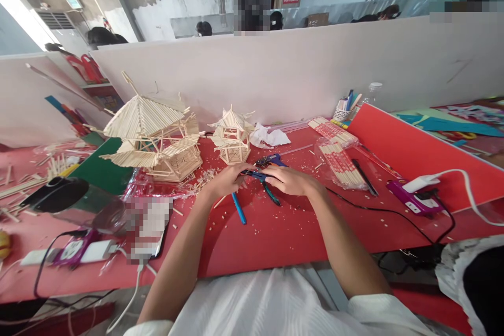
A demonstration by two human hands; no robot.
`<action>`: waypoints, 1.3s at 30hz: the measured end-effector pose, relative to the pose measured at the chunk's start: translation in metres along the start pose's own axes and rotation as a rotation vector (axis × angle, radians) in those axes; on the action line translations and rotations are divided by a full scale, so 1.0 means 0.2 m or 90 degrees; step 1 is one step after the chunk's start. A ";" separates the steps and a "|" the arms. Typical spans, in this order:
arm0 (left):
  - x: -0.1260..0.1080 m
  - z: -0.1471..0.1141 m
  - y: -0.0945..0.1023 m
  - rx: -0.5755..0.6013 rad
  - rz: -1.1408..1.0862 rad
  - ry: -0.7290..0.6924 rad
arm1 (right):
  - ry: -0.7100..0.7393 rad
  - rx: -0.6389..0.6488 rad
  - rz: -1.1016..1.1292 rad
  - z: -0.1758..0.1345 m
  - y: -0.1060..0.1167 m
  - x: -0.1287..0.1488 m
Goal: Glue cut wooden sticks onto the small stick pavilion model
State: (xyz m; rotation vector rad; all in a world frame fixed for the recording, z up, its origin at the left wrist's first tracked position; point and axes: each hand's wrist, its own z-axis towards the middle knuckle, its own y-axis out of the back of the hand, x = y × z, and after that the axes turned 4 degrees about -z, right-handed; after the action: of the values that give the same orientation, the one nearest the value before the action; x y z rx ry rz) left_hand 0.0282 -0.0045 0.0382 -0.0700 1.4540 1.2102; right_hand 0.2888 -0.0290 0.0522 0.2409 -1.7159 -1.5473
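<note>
Forearms (339,239) angle up from bottom edge, converging mid-frame. Right hand (292,180), palm down, grasping pliers (257,175) at centre; left hand (227,180), fingers bent over pliers' tip, can't tell if gripping. Small stick pavilion (232,139) beyond, left of centre.

The pliers (259,175) are of blue colour, with dark green and black on a handle. The table (275,247) is plain red. The larger stick model (173,155) and the smaller stick model (233,136) have both a pale straw colour; on the larger roof (144,115), the sticks make narrow stripes. The pen (238,209) is bright blue, the glue gun (274,159) blue-violet, the tissue (270,136) white. The stick packets (342,164) carry red and white printing. The right board (425,152) is red, the left board (103,164) deep green, the power socket (415,198) purple. The shirt (252,304) is white.
</note>
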 end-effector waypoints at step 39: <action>-0.05 -0.01 0.05 0.008 0.205 0.000 | -0.038 0.006 -0.046 0.01 -0.03 -0.01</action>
State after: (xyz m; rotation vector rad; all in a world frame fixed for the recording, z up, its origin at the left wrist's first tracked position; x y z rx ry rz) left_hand 0.0235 -0.0076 0.0508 0.1795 1.5102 1.4592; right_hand 0.2870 -0.0279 0.0466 0.2667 -1.7793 -1.6144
